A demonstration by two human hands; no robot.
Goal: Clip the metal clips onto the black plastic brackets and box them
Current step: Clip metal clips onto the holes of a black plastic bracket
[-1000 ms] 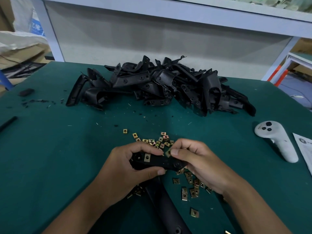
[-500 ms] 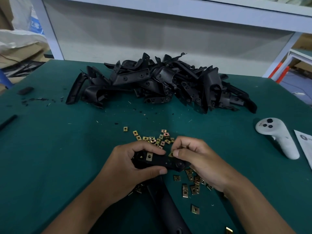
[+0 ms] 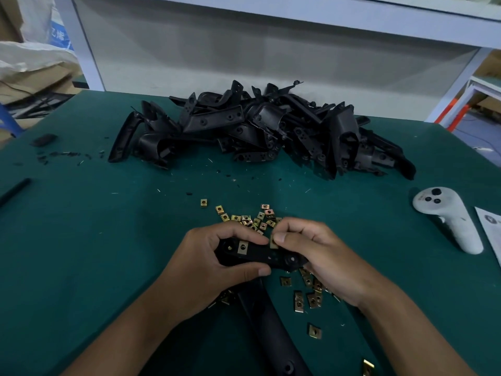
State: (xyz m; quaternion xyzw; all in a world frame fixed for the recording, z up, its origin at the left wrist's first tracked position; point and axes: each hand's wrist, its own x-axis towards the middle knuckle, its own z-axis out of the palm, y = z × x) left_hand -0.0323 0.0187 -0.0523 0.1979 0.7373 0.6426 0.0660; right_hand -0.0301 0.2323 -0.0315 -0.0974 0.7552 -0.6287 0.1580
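The left hand gripped the bracket steady, so the right hand could pinch a clip onto its upper edge.

Matt black plastic brackets heaped upper centre. Shiny brass-toned metal clips scattered mid-frame. Dull green cloth-like table cover. Smooth white plastic controller at right, beside paper sheet.
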